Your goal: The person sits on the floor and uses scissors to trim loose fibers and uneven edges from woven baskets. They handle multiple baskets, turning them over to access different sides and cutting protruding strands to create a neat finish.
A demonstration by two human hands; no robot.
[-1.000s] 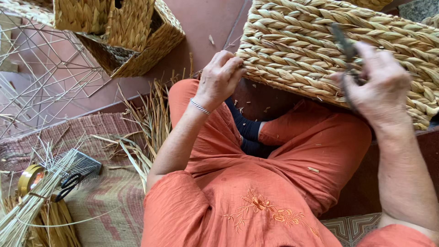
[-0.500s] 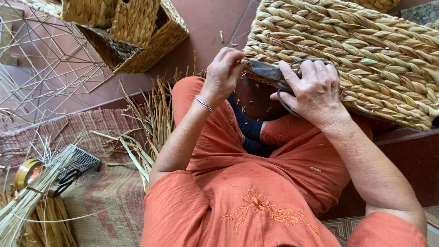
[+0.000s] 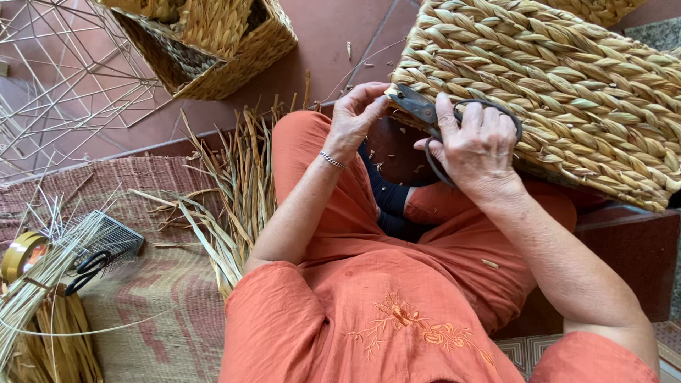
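Right hand: the right hand (image 3: 477, 142) is closed around the dark handle loops of a pair of scissors (image 3: 433, 120), fingers through and over the loops, and it rests against the basket's lower edge.
Scissors: the blades point toward ten o'clock from that hand, their tips lying at the basket's lower left corner; whether the blades are parted cannot be told.
Left hand: the left hand (image 3: 355, 117) is curled, with fingertips pinching at the same corner, just beside the blade tips; anything held between the fingers is too small to make out.
Woven basket: the large braided basket (image 3: 567, 92) fills the frame toward one to two o'clock, tilted over the person's orange-clad lap.
Nearby: loose dried reeds (image 3: 237, 191) lie on the mat at nine o'clock from the lap.
Farther off: smaller woven baskets (image 3: 213, 42) sit at eleven o'clock, and a second pair of scissors (image 3: 85, 271) lies at eight o'clock.
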